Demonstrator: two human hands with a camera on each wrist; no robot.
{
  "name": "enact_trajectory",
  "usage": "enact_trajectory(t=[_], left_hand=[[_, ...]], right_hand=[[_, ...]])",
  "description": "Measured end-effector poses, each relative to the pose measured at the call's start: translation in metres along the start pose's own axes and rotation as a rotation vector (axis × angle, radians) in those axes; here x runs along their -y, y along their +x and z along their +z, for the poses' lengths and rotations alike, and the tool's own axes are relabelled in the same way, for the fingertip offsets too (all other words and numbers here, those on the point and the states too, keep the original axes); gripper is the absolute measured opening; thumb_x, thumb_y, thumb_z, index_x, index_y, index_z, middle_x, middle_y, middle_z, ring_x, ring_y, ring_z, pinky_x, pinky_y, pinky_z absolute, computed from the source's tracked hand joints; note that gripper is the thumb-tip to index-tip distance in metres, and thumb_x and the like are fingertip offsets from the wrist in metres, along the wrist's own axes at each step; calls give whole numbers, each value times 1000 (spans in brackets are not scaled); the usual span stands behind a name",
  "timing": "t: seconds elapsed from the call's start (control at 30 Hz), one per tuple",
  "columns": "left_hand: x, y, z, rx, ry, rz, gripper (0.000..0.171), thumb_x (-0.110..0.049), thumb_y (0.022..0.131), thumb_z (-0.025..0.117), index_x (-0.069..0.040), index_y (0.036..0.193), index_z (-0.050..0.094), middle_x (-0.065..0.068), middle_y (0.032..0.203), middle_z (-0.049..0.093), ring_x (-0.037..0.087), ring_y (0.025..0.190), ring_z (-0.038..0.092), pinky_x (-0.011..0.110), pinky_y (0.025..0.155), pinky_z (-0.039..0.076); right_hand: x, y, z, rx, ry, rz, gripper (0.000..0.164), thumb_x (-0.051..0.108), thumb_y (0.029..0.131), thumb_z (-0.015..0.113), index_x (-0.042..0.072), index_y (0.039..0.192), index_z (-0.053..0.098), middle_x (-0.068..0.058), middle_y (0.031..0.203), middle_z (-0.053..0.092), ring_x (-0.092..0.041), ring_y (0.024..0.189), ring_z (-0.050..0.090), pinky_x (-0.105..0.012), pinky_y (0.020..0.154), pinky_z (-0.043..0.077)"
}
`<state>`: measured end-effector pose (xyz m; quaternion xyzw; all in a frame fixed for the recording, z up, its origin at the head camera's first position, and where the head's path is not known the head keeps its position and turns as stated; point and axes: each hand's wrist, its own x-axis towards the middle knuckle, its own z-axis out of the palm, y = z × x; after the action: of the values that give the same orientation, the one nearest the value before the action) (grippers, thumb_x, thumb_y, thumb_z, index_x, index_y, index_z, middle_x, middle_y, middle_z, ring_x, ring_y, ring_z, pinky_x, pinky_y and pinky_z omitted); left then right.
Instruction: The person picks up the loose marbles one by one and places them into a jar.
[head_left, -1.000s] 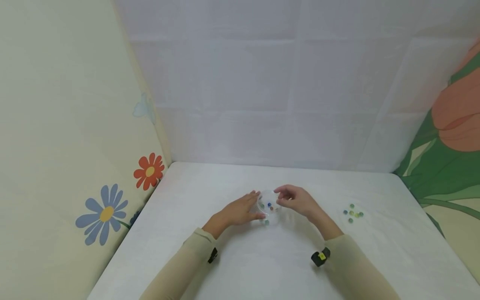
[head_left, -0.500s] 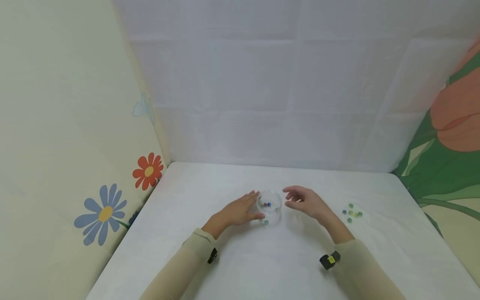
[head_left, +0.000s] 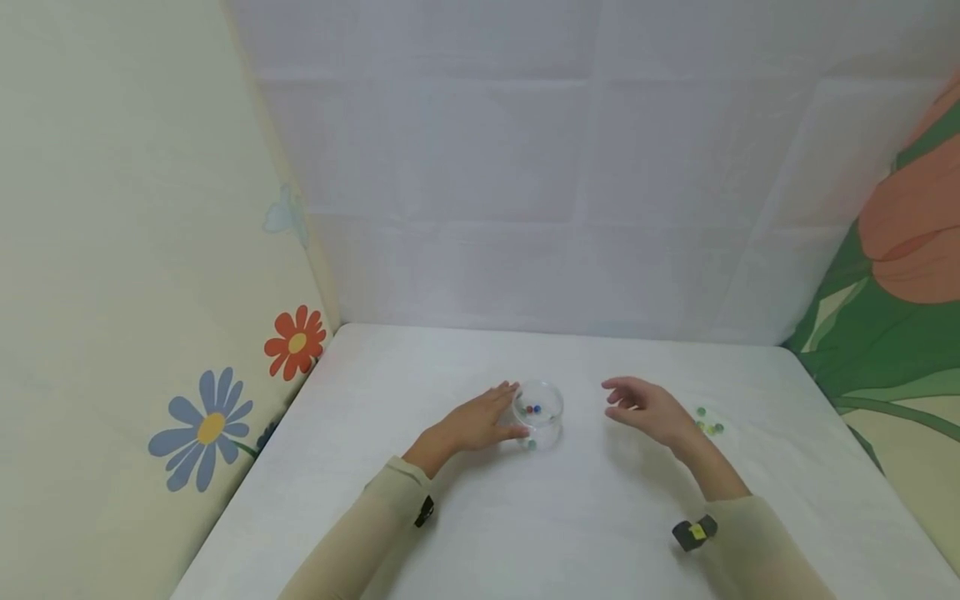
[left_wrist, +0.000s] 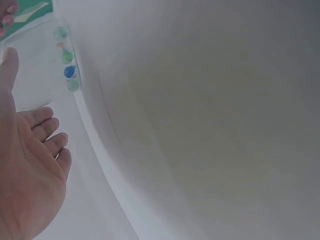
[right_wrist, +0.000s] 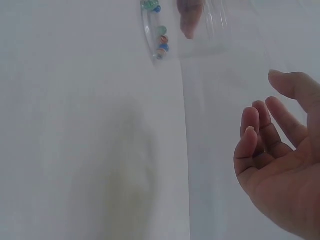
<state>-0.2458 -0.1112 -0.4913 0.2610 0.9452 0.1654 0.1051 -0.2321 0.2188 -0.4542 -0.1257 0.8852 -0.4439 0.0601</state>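
Observation:
A clear round container (head_left: 545, 423) stands upright on the white table, with several glass marbles (left_wrist: 68, 59) at its bottom. My left hand (head_left: 474, 421) holds it from the left, thumb on the near side and fingers on the far side. Through its wall, part of that hand shows in the right wrist view. My right hand (head_left: 651, 410) hangs in the air to the right of the container, apart from it. Its fingers (right_wrist: 250, 120) are loosely curled and nothing is between them. Just beyond it, several loose green and yellow marbles (head_left: 718, 428) lie on the table, partly hidden by the hand.
The white-covered table (head_left: 450, 533) meets a white cloth backdrop (head_left: 480, 167) at its far edge. A panel with painted flowers (head_left: 213, 427) borders the left side, and one with a large tulip (head_left: 911, 225) the right.
My right hand has drawn back from the container's rim and moved right towards the loose marbles, now covering some. Marbles inside the container have shifted. The left hand has stayed in place.

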Motion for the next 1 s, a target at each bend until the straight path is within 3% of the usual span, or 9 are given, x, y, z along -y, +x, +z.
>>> enact_trajectory(t=[0.6,1.0], left_hand=[[-2,-1,0,-3,-4,-7,94,-72,94,49,-13,162,23,9,168,22,25,156,17,43,126,21],[-2,-2,-1,0,2,-12,93,-71,95,49,-13,163,22,10,168,21,26,156,17,43,126,21]], right_hand=[[-26,-29,-35,-88,-77,116,48,19,97,71,6,141,56,-16,120,66,-28,106,60,-36,83,53],[-42,-46,-55,-108,-102,153,53,28,99,68,5,143,53,-18,122,64,-30,106,58,-30,79,52]])
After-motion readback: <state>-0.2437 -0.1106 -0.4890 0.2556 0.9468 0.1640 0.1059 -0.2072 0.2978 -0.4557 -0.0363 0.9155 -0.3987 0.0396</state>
